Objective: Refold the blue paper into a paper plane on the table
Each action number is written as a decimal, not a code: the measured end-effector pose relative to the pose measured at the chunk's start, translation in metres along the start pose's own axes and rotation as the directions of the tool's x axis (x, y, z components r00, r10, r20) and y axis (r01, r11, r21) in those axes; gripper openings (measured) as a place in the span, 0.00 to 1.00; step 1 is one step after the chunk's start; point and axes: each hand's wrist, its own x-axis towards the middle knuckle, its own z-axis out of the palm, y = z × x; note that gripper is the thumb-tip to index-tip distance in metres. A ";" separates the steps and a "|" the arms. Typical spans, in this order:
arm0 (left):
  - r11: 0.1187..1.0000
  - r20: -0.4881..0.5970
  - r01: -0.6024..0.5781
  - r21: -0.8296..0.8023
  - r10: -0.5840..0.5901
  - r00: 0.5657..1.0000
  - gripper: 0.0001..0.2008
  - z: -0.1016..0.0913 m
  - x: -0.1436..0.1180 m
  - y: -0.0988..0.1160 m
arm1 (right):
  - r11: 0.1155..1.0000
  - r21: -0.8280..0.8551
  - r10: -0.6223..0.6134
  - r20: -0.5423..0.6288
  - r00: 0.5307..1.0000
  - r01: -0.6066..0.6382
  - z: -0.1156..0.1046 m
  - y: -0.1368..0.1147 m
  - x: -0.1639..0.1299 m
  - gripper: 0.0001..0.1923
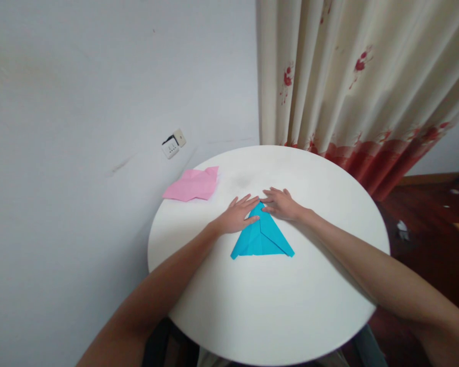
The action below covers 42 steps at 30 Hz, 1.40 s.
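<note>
Pressing flat: left hand (235,215), right hand (281,204), creased triangular blue paper (263,237).

Both hands lay flat on a blue folded paper triangle (263,238) on the round white table (275,311). The left hand (237,214) pressed its left edge, and the right hand (281,204) pressed its tip, fingertips almost meeting there. Beyond the left fingers, well apart, lay a pink folded paper (193,184).
</note>
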 end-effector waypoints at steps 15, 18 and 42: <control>0.995 -0.090 -0.098 -0.007 0.097 0.991 0.29 -0.004 0.000 -0.006 | 1.000 0.007 0.017 0.021 1.000 -0.017 -0.002 -0.001 0.000 0.25; 0.998 -0.061 -0.051 -0.023 0.049 0.997 0.30 -0.002 0.000 -0.006 | 1.000 0.007 0.027 0.021 0.999 -0.027 -0.001 -0.002 0.000 0.24; 0.986 0.022 -0.144 -0.085 0.146 0.989 0.34 -0.011 -0.006 -0.019 | 0.999 0.003 0.032 0.038 0.999 -0.033 -0.004 -0.004 0.000 0.24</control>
